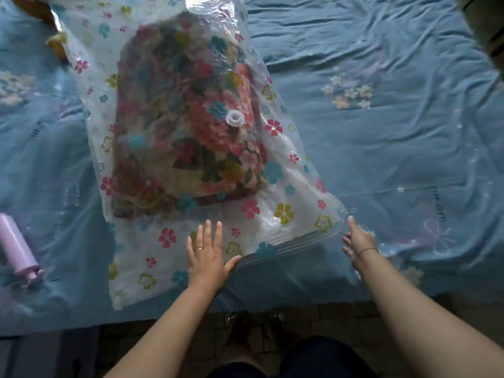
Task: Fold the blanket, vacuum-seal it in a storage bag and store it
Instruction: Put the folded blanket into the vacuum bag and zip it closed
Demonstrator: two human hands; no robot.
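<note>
We've got a see-through plastic storage bag (259, 214) here, printed all over with little pink, teal and yellow-green flowers. The folded plush blanket (185, 126) inside has big red and pink blooms, dark green leaves and cream patches. The round plastic valve (234, 117) is white. Our fabric bedsheet (381, 118) is blue with pale white-and-lilac flower clusters and tiny stars, and the plastic hand pump (16, 249) is lilac.

A bed (395, 110) under a wrinkled blue flower-print sheet (354, 148) stands on dim patterned floor (313, 323).
</note>
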